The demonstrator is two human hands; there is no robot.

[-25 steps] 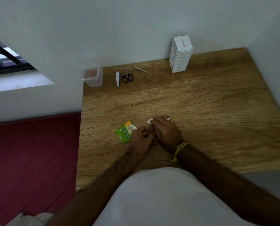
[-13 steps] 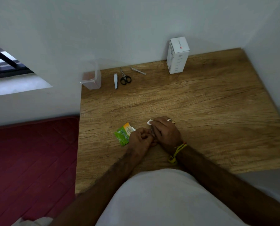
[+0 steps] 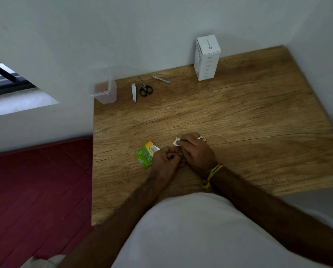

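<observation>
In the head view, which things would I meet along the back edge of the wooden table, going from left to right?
clear plastic container → nail clipper → black-handled scissors → thin metal tool → white box

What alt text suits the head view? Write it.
Two hands meet on a wooden table: the right hand pinches a white scrap, the left hand curls beside a green sachet. Scissors, a nail clipper and a white box sit farther back.

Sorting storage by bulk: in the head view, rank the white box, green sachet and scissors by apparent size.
White box
then green sachet, though nearer the camera, so unsure
scissors smallest
</observation>
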